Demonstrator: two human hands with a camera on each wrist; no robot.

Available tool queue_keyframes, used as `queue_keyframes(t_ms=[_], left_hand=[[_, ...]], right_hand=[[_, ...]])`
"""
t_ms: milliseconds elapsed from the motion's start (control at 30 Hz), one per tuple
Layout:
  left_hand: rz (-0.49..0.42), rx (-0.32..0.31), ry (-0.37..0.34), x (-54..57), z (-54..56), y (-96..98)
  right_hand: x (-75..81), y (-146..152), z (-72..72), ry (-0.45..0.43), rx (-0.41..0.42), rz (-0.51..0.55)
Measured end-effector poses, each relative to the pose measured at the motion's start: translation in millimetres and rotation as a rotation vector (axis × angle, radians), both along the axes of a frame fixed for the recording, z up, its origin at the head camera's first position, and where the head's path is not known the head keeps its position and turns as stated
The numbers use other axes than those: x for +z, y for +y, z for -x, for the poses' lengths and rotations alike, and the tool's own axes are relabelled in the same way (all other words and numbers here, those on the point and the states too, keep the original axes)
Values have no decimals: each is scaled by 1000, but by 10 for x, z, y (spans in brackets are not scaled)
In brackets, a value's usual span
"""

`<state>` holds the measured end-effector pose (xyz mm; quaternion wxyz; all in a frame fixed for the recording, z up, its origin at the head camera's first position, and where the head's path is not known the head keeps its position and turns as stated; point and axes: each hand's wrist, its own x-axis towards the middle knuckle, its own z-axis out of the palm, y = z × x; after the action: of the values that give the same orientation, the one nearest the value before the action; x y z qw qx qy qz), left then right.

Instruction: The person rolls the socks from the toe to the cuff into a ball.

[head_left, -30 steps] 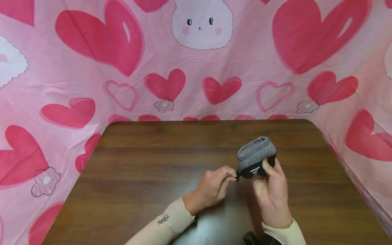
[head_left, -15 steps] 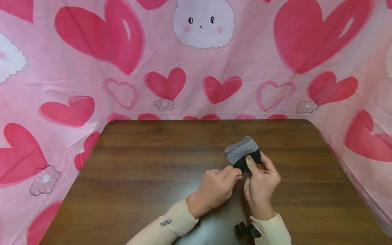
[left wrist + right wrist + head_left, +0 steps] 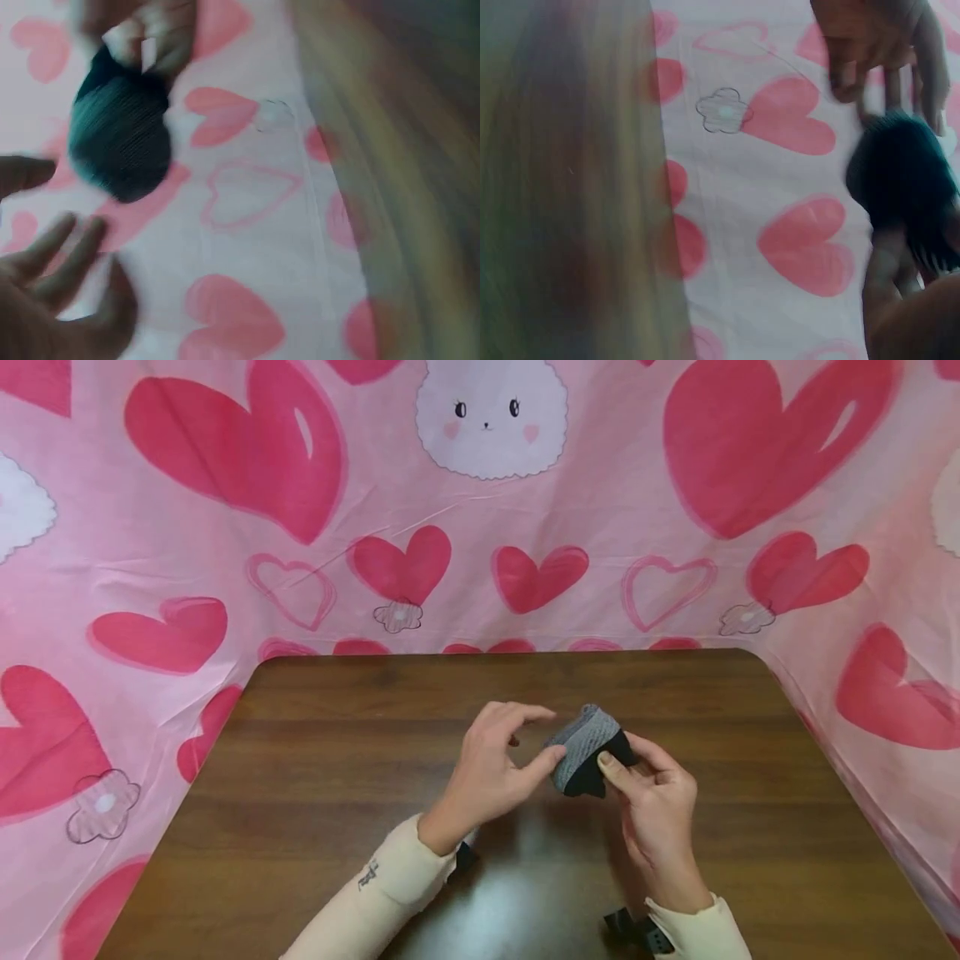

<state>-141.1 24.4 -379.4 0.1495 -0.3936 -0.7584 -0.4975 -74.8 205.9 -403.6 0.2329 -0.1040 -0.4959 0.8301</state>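
Observation:
A rolled-up sock (image 3: 588, 745), ribbed grey with a black band, is held above the table in the head view. My right hand (image 3: 662, 806) pinches its black side, thumb in front and fingers behind. To its left my left hand (image 3: 491, 764) is spread, the thumb tip right at the grey edge and the index finger stretched out above. Blurred in the left wrist view, the sock (image 3: 120, 139) hangs from the other hand, beyond the loose fingers (image 3: 67, 262) of my left. The right wrist view has the sock (image 3: 904, 172) as a dark rounded bundle.
Below both hands lies a brown wooden table (image 3: 360, 760). A pink cloth (image 3: 615, 460) printed with hearts surrounds its back and sides. Dark wrist gear (image 3: 637, 933) sits at the right cuff, near the front of the view.
My left hand has let go of the sock's black edge, spread its fingers and lifted a little up and left. The right hand has carried the sock leftward and turned it.

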Motion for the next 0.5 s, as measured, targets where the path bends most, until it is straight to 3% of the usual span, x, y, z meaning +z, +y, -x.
queue_keyframes(t_ms=[100,167,200,267,367,433,500], left_hand=[[27,-208,-416,80,93,-59],[30,-318,-608,90,137,-84],[23,-360,-663,92,149,-95],[9,-405,-715,80,165,-113],[-3,-434,-741,70,165,-139],[-1,-458,-752,66,162,-152],[5,-483,-754,71,157,-163]], right_hand=[[44,26,-42,11,105,-143],[65,47,-64,52,178,-218],[72,62,-69,87,221,-238],[81,112,-73,169,317,-238],[76,227,-67,310,522,-146],[68,296,-63,331,607,-106],[65,336,-63,306,627,-141]])
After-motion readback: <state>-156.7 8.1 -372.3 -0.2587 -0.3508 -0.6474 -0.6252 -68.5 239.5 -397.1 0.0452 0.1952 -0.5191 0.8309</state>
